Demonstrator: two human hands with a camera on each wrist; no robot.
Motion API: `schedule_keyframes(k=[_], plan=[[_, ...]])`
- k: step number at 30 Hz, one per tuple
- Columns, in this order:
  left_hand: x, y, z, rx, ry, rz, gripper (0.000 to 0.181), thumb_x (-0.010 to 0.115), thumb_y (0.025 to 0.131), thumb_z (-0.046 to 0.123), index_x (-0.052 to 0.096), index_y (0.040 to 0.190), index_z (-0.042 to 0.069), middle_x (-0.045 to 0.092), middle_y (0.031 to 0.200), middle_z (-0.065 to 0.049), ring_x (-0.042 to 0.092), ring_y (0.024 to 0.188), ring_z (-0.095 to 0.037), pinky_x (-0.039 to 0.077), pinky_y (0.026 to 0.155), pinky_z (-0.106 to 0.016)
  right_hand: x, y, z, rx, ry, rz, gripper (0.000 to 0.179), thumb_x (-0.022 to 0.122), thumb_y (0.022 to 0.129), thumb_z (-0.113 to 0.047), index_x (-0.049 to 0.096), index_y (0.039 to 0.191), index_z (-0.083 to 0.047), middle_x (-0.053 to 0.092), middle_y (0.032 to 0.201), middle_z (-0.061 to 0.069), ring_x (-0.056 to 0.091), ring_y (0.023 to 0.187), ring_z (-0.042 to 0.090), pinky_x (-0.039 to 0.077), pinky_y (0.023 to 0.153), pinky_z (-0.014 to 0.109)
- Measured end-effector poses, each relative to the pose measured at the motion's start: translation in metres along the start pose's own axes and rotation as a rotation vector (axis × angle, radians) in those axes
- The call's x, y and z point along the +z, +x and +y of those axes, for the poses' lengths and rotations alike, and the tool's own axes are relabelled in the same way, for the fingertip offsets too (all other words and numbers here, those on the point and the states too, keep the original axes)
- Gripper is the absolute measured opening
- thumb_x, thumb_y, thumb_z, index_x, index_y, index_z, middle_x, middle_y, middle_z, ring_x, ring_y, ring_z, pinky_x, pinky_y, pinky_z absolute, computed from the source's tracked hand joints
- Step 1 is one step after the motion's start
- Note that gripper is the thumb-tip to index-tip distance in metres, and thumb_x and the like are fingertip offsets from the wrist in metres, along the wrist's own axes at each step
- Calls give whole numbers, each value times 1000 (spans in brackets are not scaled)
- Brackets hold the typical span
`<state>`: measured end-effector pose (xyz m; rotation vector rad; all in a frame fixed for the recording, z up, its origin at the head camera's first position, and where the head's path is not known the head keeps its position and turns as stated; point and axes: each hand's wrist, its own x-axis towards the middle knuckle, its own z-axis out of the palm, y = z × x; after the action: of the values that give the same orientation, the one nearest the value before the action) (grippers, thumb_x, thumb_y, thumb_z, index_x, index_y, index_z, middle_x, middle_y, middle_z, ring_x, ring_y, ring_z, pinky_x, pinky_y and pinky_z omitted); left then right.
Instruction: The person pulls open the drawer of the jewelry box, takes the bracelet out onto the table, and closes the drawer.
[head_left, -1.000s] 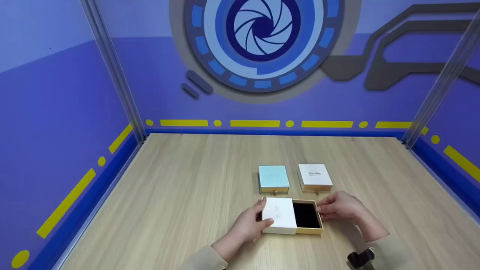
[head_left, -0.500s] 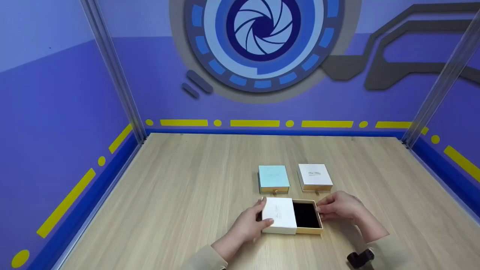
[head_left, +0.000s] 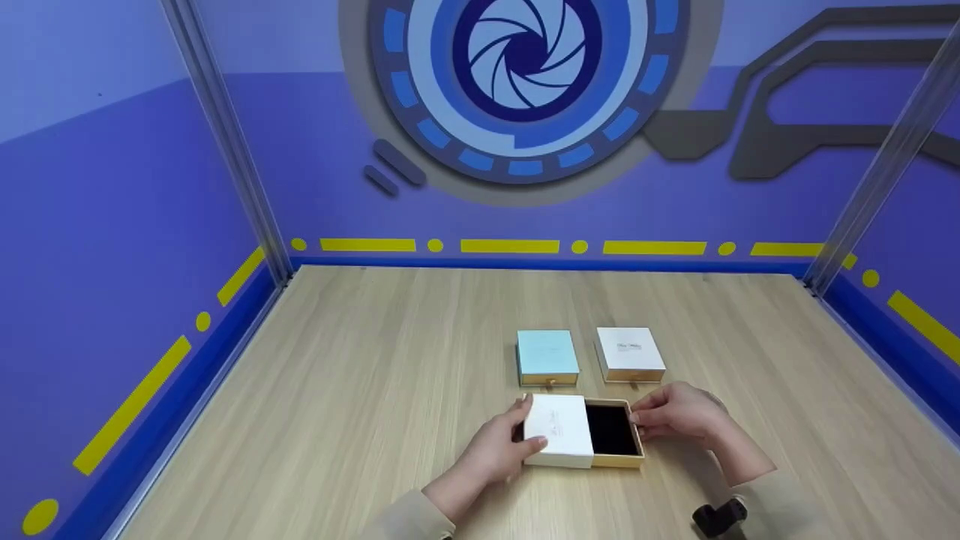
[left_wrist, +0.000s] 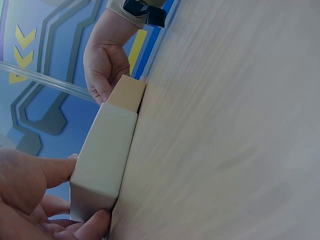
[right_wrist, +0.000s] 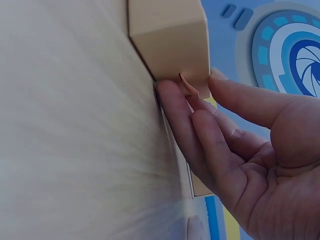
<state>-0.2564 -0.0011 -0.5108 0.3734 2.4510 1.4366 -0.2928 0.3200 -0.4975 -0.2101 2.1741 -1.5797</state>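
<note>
A white drawer-style gift box lies on the wooden table, its white sleeve (head_left: 559, 426) to the left and its gold drawer (head_left: 618, 462) pulled partway out to the right. Black lining shows inside the drawer. My left hand (head_left: 496, 445) grips the sleeve's left end, with thumb and fingers on opposite sides; the left wrist view shows this hold up close. At the drawer's outer end is my right hand (head_left: 682, 412). In the right wrist view its thumb touches the upper rim and its fingertips lie on the drawer front, around a small ribbon tab (right_wrist: 189, 86).
Behind the white box sit a light blue drawer box (head_left: 547, 354) and another white box (head_left: 630, 349) with dark lettering, both closed with gold fronts facing forward. Blue-purple printed walls (head_left: 510, 217) enclose the table (head_left: 360, 375) at the back and sides.
The drawer has slid very slightly left into the sleeve, and my right hand has shifted left with it. My left hand and the two boxes behind stay in place.
</note>
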Motion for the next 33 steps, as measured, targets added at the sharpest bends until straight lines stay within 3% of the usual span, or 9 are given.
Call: schedule_keyframes(k=[23, 33], plan=[[0, 1, 2, -21, -11, 0, 75, 71, 97, 25, 34, 160, 9, 28, 168, -19, 27, 157, -38, 22, 128, -58, 3, 0, -1, 8, -42, 30, 34, 72, 94, -4, 65, 114, 22, 77, 93, 6, 74, 82, 10, 66, 77, 29], [0, -1, 0, 4, 2, -1, 74, 70, 99, 26, 33, 160, 7, 28, 168, -21, 26, 156, -40, 23, 128, -59, 4, 0, -2, 5, -81, 43, 31, 73, 94, -5, 67, 112, 19, 77, 91, 4, 73, 81, 9, 66, 77, 28]])
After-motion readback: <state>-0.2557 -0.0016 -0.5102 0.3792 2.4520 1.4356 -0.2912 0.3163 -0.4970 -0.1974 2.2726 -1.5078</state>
